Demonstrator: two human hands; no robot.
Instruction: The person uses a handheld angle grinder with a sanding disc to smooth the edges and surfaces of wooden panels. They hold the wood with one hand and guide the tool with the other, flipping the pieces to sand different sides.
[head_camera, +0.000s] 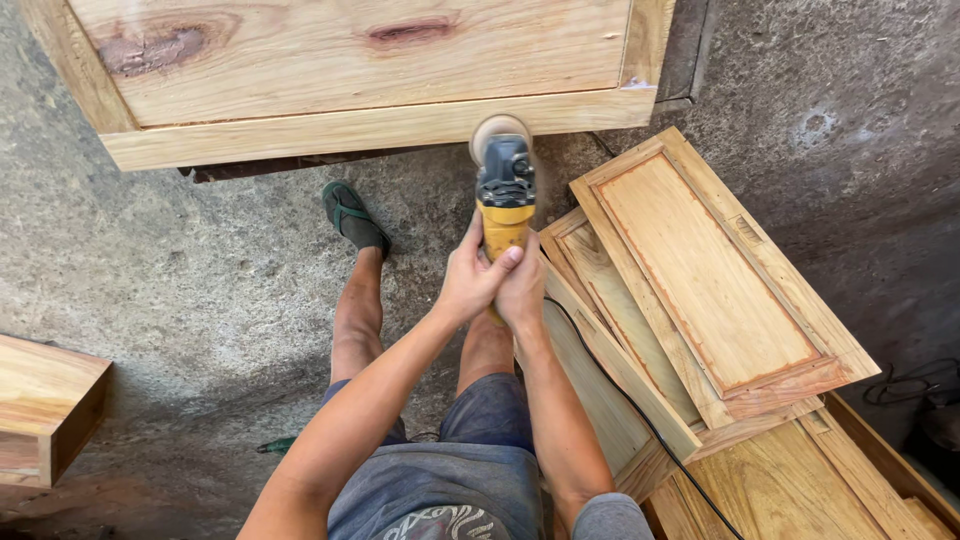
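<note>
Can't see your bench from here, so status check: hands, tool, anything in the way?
Left hand and right hand both clamped on yellow sander. Disc at wooden cabinet's edge. Power cord trails across stacked door panels.

I see both hands wrapped around the yellow body of a sander (504, 195), the left hand (470, 280) overlapping the right hand (522, 290). Beyond my fingertips, its round pad (497, 130) meets the lower edge of a large wooden panel (350, 70). Right of the fingers lie stacked cabinet doors (700, 290); a black cord (640, 410) trails back below the wrists.
</note>
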